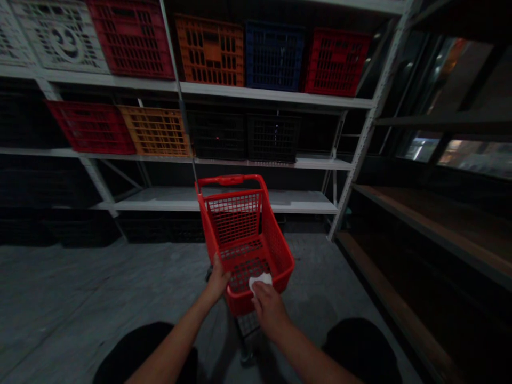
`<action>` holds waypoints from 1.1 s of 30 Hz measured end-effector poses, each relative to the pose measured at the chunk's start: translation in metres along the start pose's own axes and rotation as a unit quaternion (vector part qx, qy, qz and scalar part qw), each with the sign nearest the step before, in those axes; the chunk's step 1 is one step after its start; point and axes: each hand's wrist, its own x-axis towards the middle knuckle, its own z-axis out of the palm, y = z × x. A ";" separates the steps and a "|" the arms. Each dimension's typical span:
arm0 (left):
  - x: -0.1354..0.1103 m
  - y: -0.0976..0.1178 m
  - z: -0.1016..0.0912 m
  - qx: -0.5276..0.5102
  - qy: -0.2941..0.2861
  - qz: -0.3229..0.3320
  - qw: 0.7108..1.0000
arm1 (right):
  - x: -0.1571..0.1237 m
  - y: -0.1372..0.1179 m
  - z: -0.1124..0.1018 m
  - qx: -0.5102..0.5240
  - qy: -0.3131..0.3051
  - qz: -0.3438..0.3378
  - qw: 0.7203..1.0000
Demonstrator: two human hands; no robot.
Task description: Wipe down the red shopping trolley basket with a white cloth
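A small red plastic shopping cart (pixel 280 277) with a mesh basket stands on the floor in front of me, its red handle (pixel 230 180) at the far end. My left hand (pixel 218 280) grips the near left rim of the basket. My right hand (pixel 270 312) is over the near rim and pinches a crumpled white cloth (pixel 261 282) against the inside of the basket. The basket's mesh floor shows no other objects, though its near corner is partly hidden by my hands.
Grey metal shelving (pixel 224 200) ahead holds red, orange, blue, white and black crates. A thin pole (pixel 181 101) rises from the cart. Dark wooden shelves (pixel 424 224) line the right side. The cart stands on a grey concrete floor (pixel 80 282).
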 end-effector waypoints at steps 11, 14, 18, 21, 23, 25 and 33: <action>0.012 0.008 -0.031 0.094 -0.036 0.035 0.994 | 0.015 0.046 -0.075 -0.032 -0.031 0.037 0.998; 0.017 0.013 -0.031 0.193 -0.005 0.032 0.981 | 0.020 0.063 -0.104 -0.061 0.029 0.064 0.996; 0.004 0.044 -0.010 0.268 0.055 0.029 0.961 | 0.030 0.066 -0.118 -0.122 0.116 0.133 0.977; -0.017 0.073 0.029 0.421 -0.062 0.057 0.903 | 0.026 0.055 -0.093 -0.045 0.116 0.174 0.977; -0.030 0.084 0.055 0.431 -0.114 0.050 0.894 | 0.018 0.047 -0.068 0.032 0.106 0.178 0.978; -0.038 0.084 0.072 0.442 -0.134 0.041 0.886 | 0.011 0.042 -0.048 0.081 0.120 0.181 0.973; -0.039 0.073 0.074 0.456 -0.159 0.031 0.875 | 0.066 0.072 -0.047 0.002 0.135 0.172 0.976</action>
